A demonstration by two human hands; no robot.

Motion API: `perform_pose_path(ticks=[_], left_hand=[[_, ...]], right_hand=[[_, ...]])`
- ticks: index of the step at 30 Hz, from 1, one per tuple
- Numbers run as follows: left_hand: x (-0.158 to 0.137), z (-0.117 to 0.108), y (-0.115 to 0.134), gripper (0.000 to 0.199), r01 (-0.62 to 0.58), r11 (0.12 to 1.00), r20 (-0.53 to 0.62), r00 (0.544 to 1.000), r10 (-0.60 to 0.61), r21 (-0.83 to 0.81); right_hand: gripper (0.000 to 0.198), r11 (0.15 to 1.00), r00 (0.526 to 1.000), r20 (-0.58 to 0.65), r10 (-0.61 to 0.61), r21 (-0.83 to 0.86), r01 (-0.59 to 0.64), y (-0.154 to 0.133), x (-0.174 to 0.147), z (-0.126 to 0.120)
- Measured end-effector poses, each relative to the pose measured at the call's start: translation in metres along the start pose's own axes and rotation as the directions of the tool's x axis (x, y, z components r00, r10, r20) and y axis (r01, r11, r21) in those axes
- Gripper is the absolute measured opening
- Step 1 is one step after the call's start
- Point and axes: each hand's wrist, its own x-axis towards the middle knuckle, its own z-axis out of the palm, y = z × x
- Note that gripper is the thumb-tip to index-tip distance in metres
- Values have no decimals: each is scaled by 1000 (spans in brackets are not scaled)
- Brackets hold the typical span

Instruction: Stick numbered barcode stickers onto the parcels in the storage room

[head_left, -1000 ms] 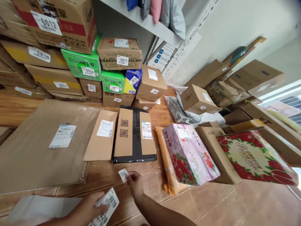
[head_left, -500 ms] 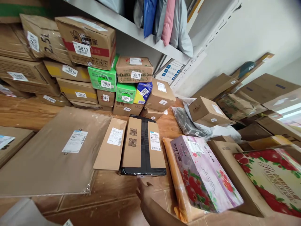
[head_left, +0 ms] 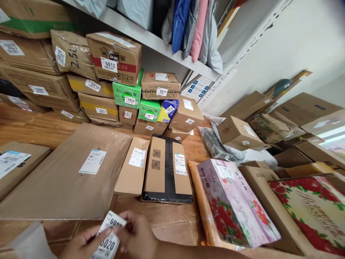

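Low in the head view, my left hand [head_left: 82,242] holds a strip of white numbered labels [head_left: 109,235] showing 6019 and 6020. My right hand [head_left: 137,233] pinches the strip's top edge beside it. Just beyond my hands lies a brown box with black tape [head_left: 167,169], a slim brown box [head_left: 133,167] to its left and a large flat brown parcel [head_left: 72,172] further left. A pink flowered box [head_left: 234,201] lies to the right on an orange padded mailer [head_left: 201,201].
Numbered cartons are stacked against the back, among them a green box marked 6014 [head_left: 126,95] and a carton marked 6012 [head_left: 114,57]. A shelf [head_left: 151,36] above holds soft mailer bags. A red fruit-print box [head_left: 312,208] and more cartons crowd the right. The floor is wooden [head_left: 172,219].
My right hand has drawn back from the black-taped box to the label strip, which my left hand has raised into view. The single small label it held a second ago is gone from it.
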Motion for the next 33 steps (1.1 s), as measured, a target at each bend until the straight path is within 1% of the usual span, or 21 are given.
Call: perform_pose_path(ticks=[2, 3, 5, 6, 8, 10, 12, 15, 18, 20, 21, 22, 25, 26, 29, 31, 32, 33], left_hand=[[1, -3, 7, 66, -67, 998, -77, 995, 68, 14], [2, -5, 11, 64, -108, 994, -118, 987, 111, 34], [3, -9, 18, 62, -162, 985, -183, 968, 171, 63], [3, -12, 21, 61, -170, 984, -200, 964, 176, 45], [4, -16, 28, 61, -183, 981, -194, 966, 168, -65], [4, -20, 33, 60, -205, 959, -164, 971, 173, -198], [3, -24, 38, 59, -218, 935, -160, 971, 179, -279], [-2, -26, 43, 58, -232, 932, -204, 963, 178, -279], [-5, -26, 45, 56, -245, 951, -261, 946, 191, -190], [-5, -28, 43, 57, -248, 961, -325, 925, 198, -120], [-4, -31, 41, 58, -244, 965, -342, 919, 197, -100], [-3, -34, 38, 57, -233, 968, -337, 922, 190, -92], [6, -47, 25, 56, -196, 979, -231, 956, 179, -52], [10, -52, 20, 56, -172, 985, -205, 964, 168, 0], [22, -64, 2, 54, -90, 975, -193, 973, 130, 202], [26, -66, -8, 53, -83, 953, -138, 982, 128, 291], [26, -66, -11, 50, -104, 941, -102, 984, 144, 323], [25, -65, -14, 46, -128, 925, -73, 984, 165, 358]], right_hand=[[41, 999, 988, -150, -28, -30, 23, -24, 9, 4], [42, 999, 981, -190, -41, -28, 37, -33, 14, 4], [43, 998, 977, -199, -70, -13, 69, -45, 25, 3], [42, 996, 976, -195, -93, -11, 93, -49, 30, 3], [40, 991, 973, -187, -133, -18, 132, -52, 38, 7], [38, 989, 973, -179, -145, -8, 146, -52, 43, 13], [37, 988, 974, -172, -148, 16, 153, -51, 46, 18], [37, 983, 966, -195, -170, 41, 181, -48, 49, 22], [34, 973, 953, -221, -206, 56, 223, -44, 50, 29], [30, 969, 947, -227, -228, 43, 244, -38, 51, 36], [27, 969, 944, -234, -234, 24, 246, -34, 51, 40], [24, 970, 937, -255, -237, -2, 245, -29, 52, 44], [18, 974, 903, -365, -225, -50, 222, -6, 57, 58], [19, 975, 891, -400, -213, -34, 218, 4, 59, 63], [24, 978, 876, -460, -143, 70, 196, 34, 65, 75], [28, 971, 838, -530, -128, 104, 214, 53, 66, 81], [30, 965, 803, -580, -136, 105, 239, 61, 66, 81], [31, 958, 756, -639, -145, 101, 269, 68, 66, 80]])
